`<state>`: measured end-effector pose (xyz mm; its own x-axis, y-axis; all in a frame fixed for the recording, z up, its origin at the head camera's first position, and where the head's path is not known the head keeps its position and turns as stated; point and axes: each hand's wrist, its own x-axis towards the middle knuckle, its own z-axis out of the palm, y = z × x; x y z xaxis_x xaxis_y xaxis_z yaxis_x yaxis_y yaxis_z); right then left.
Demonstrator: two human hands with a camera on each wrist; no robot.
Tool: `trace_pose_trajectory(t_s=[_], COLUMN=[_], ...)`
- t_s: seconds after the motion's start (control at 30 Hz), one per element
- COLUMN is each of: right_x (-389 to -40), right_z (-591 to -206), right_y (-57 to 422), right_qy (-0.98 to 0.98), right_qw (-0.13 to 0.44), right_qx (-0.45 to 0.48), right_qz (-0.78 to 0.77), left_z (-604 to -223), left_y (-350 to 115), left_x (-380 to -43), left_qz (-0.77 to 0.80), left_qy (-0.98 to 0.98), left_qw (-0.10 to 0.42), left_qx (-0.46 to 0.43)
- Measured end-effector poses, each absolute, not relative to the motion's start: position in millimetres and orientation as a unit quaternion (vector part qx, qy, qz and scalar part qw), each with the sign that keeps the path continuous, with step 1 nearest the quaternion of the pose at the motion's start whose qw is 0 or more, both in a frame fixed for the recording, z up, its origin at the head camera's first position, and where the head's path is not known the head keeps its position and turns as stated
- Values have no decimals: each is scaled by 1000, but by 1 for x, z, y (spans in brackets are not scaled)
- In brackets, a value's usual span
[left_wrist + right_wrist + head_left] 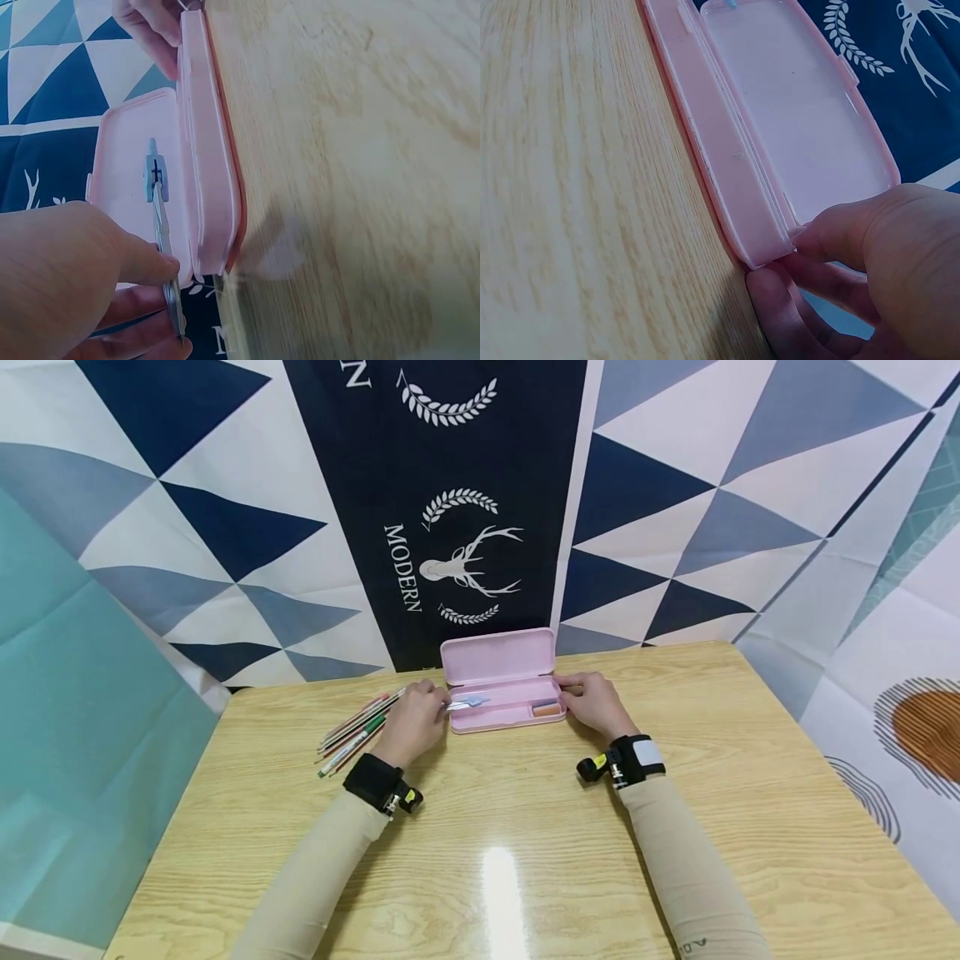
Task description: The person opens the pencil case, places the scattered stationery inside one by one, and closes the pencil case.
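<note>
A pink pencil case (498, 658) stands open against the back of the table, its lid raised. My left hand (412, 724), at the case's left end, pinches a drawing compass (156, 180) by its metal legs between thumb and fingers. The compass's light blue head points to the right over the case's tray. At the opposite end, my right hand (598, 703) grips the case's right edge, with thumb on the rim and fingers around the end wall (761, 251). Inside the tray's right compartment lies a small orange-and-grey block (546, 708).
Left of the case, partly behind my left hand, several pencils (348, 735) and a green-capped white pen (352, 747) lie in a loose bundle on the wooden table (480, 810). Patterned cloth (465, 527) hangs directly behind the table's back edge.
</note>
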<state>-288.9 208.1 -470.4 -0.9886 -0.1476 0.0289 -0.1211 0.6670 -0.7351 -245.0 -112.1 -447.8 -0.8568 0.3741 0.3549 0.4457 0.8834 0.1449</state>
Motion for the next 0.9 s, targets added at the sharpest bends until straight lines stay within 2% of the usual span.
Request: trace_pose_trajectory(t_s=[0.27,0.9], right_x=[-291,-297], right_z=[-469,-469], right_y=[208,210], right_qy=[911,910], right_qw=[10,21], right_qx=[-80,-72], right_qz=[-405,-408], left_z=[-447,-448], left_y=[-105,-85], left_x=[-246,-250], left_qz=[-104,-108], left_qy=[-953,-951], left_qw=[174,149], left_qx=[-223,-250])
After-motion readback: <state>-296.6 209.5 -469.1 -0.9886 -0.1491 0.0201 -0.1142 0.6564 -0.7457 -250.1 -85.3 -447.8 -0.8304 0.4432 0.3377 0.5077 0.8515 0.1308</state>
